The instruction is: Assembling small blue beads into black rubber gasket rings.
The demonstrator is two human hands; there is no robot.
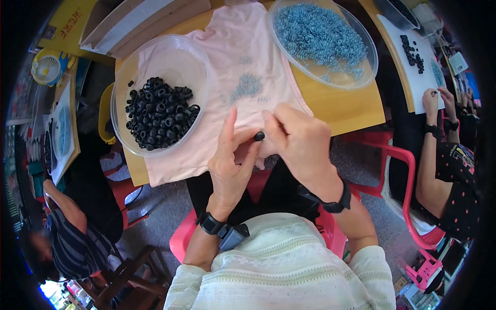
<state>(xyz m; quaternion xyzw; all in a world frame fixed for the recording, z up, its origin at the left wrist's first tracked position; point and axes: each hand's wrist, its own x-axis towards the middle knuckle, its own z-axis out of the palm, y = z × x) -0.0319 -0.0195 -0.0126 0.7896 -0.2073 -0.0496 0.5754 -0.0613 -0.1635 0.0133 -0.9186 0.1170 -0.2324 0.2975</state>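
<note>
A small black plastic cap (259,136) is pinched between the thumb and forefinger of my left hand (230,165). Just to its right, my right hand (305,139) has its thumb and forefinger pressed together; whatever is between them is too small to make out. Both hands are over the near edge of a pale pink cloth (206,150), apparently a garment, spread on the table. On that cloth lies a loose patch of tiny blue-grey pieces (248,85), like little springs. Left of my hands, a clear round tub (121,111) holds a heap of black plastic parts (160,111).
At the far right a second clear tub (369,72) holds many blue-grey pieces (315,36). A cardboard box (144,23) stands at the back left of the yellow-brown table (356,108). Other people sit at tables on both sides, with a red chair (408,175) at right.
</note>
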